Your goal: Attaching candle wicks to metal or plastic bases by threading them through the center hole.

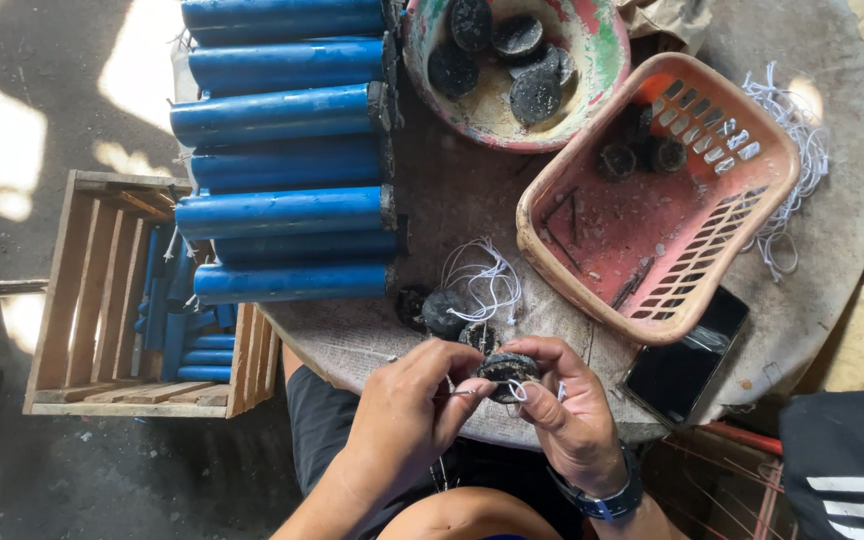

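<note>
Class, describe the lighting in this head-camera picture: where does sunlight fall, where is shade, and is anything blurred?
Head view: dappled sun patches whiten the grey floor and the round table's far rim; shade covers both hands and the small black disc they hold; focus stays sharp.

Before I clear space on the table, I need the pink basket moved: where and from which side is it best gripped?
Probably by the long rim of the pink basket facing the person, fingers hooked over it from above. It lies open side up, that edge is bare, and the phone lies beside the near corner, so come from the left of it.
</note>
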